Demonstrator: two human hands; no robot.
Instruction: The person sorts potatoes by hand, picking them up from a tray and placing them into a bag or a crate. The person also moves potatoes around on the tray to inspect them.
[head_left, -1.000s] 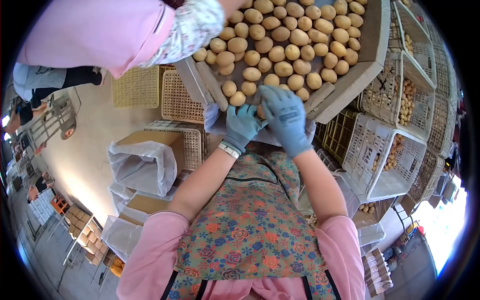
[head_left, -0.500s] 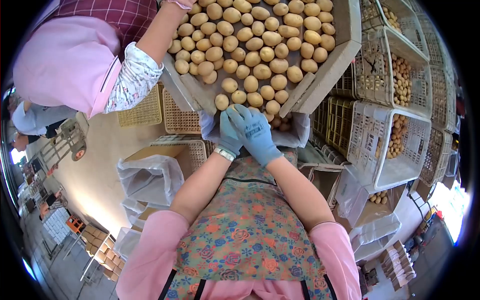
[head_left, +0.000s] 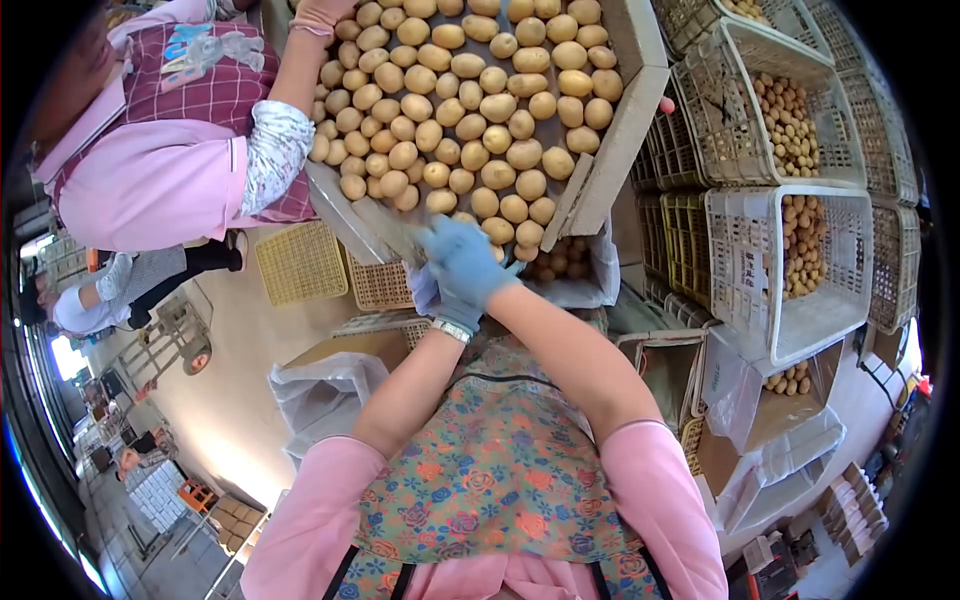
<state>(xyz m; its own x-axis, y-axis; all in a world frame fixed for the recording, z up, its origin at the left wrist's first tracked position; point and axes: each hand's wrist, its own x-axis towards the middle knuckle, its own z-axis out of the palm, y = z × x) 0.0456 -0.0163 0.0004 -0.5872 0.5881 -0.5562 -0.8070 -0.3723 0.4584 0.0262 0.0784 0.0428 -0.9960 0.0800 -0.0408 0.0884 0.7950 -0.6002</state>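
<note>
Pale yellow potatoes (head_left: pixel 497 108) cover a wooden-sided sorting table (head_left: pixel 625 135) that narrows to an opening in front of me. At that opening is my right hand (head_left: pixel 470 265), in a blue-grey glove; motion smears its fingers, which lie near the left edge of the opening. My left hand (head_left: pixel 455 308), gloved alike with a watch at the wrist, is beneath and largely covered by the right one, so its fingers are hidden. Below the opening, a box with a plastic liner (head_left: pixel 604 272) contains more potatoes (head_left: pixel 560 262).
At the left stands a co-worker (head_left: pixel 160 190), one gloved hand (head_left: pixel 322 15) at the table edge. White plastic crates (head_left: pixel 770 275) with potatoes are stacked at right. A lined carton (head_left: pixel 335 375) sits by my left arm, and a yellow crate (head_left: pixel 300 265) is behind it.
My right hand has swung left across my left hand, and its fingers are now blurred. The view has shifted, showing more of the co-worker. Several potatoes near the opening have changed position.
</note>
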